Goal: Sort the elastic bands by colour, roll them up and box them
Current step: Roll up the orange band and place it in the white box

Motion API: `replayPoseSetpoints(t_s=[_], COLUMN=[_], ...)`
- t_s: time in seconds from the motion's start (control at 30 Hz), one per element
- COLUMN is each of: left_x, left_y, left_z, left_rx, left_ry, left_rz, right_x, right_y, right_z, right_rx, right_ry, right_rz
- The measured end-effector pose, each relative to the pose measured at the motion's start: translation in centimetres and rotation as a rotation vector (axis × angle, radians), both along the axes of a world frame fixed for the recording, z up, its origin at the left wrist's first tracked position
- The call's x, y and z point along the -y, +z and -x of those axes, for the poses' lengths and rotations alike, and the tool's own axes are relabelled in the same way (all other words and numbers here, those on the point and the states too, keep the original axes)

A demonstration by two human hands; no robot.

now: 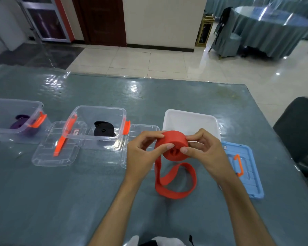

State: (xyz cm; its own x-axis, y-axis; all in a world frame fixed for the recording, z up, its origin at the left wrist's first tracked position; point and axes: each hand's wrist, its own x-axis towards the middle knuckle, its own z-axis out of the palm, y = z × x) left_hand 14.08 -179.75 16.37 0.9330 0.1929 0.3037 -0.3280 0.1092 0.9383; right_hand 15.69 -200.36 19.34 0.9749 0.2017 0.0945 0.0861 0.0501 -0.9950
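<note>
A red elastic band (174,144) is partly wound into a thick roll held above the table. My left hand (146,150) grips the roll from the left and my right hand (203,150) pinches it from the right. The unrolled tail of the band (176,183) hangs down and loops on the table below. Behind my hands stands a white box (190,119) with nothing visible inside. A clear box (98,121) holds a rolled black band (103,129). At the far left, a clear box (14,118) holds a purple band (19,121).
Two clear lids (57,148) (140,132) lie flat in front of the clear boxes. A blue lid (245,167) with an orange handle lies right of my hands. A dark chair (299,125) stands at the table's right edge. The table carries a grey-blue cover (60,192).
</note>
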Motion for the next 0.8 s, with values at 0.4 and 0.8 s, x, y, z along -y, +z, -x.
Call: replayPoseSetpoints(t_s=[0.4, 0.8], left_x=[-0.4, 0.7], left_y=[1.6, 3.8], left_z=[-0.2, -0.5], left_rx=[-0.036, 0.011], left_ry=[-0.108, -0.115], left_rz=[0.031, 0.032], right_x=[0.1, 0.5], right_y=[0.2, 2.4], right_z=[-0.4, 0.3], right_rx=[0.047, 0.090], right_ry=[-0.053, -0.047], right_rz=[-0.010, -0.066])
